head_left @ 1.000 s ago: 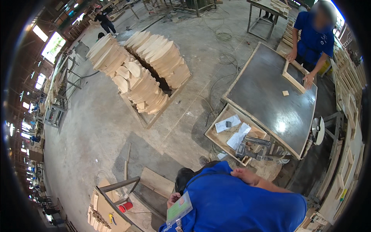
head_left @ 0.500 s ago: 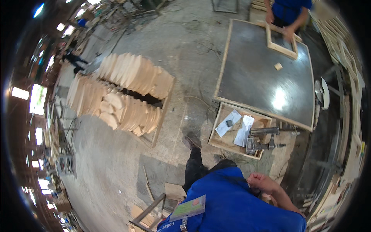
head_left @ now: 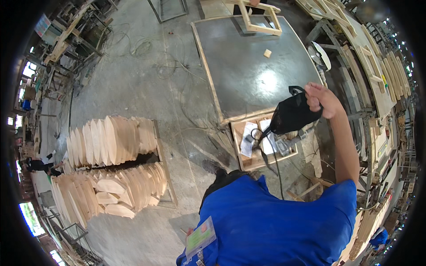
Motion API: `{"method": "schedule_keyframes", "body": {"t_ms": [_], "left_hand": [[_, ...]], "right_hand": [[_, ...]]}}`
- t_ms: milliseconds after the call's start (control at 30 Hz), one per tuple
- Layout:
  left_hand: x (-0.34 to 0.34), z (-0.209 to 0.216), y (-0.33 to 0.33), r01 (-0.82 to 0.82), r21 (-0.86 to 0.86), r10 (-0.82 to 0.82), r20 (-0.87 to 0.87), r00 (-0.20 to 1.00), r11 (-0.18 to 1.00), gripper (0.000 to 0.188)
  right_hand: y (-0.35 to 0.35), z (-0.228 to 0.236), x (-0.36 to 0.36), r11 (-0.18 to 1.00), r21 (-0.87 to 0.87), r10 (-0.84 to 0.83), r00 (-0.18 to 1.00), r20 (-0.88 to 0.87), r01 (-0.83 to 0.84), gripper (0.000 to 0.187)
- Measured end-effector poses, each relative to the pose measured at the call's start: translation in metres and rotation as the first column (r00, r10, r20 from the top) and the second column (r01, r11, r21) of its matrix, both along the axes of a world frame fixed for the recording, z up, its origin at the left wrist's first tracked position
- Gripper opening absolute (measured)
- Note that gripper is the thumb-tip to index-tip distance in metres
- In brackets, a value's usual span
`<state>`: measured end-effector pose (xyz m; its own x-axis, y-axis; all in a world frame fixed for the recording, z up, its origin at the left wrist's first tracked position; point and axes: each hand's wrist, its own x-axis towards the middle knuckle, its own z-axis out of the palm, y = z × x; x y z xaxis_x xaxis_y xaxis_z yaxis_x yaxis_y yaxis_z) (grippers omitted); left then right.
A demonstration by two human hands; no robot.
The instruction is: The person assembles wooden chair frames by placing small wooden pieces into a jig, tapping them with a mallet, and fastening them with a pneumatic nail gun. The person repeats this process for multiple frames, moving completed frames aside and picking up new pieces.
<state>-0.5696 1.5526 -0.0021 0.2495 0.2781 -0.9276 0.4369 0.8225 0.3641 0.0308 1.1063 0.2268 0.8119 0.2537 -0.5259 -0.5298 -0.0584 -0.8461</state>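
My right hand point(head_left: 320, 99) is raised in front of me, its fingers closed on the top of a black cloth bag point(head_left: 290, 114). The bag hangs limp, and black straps or cords trail below it. Behind it, partly covered, is a shallow wooden box point(head_left: 249, 165) holding white papers point(head_left: 247, 141) and a grey power tool point(head_left: 286, 145). Only a sliver of my left hand point(head_left: 190, 232) shows beside the badge on my chest. Its fingers are hidden.
A dark-topped table point(head_left: 239, 57) stands ahead, with a small wood block point(head_left: 267, 53) on it. Another person's hand point(head_left: 254, 2) is at a wooden frame point(head_left: 262, 29). Curved wooden pieces point(head_left: 111, 142) are stacked at left. Cables point(head_left: 184, 66) lie on the floor.
My right hand has come up and forward from beside my body, bringing the black bag into clear view. The view has turned, so the table and stacks sit further left.
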Motion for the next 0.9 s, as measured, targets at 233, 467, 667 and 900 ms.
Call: {"method": "schedule_keyframes", "body": {"t_ms": [233, 467, 667, 900], "left_hand": [[0.108, 0.019, 0.151, 0.080, 0.313, -0.039, -0.133, 0.990, 0.947, 0.030], [0.235, 0.030, 0.201, 0.274, 0.404, -0.278, -0.051, 0.959, 0.873, 0.031], [0.313, 0.024, 0.227, 0.354, 0.387, -0.366, -0.046, 0.930, 0.851, 0.026], [0.409, 0.042, 0.253, 0.349, 0.389, -0.327, -0.123, 0.937, 0.852, 0.023]], "right_hand": [[0.066, -0.046, 0.096, 1.000, -0.011, -0.029, 1.000, -0.005, 0.029, 0.036], [0.111, -0.114, 0.148, 0.981, -0.190, -0.064, 0.990, -0.125, 0.040, 0.034], [0.134, -0.157, 0.209, 0.973, -0.210, -0.140, 0.969, -0.206, 0.096, 0.033], [0.200, -0.211, 0.298, 0.962, -0.159, -0.251, 0.950, -0.184, 0.223, 0.034]]}}
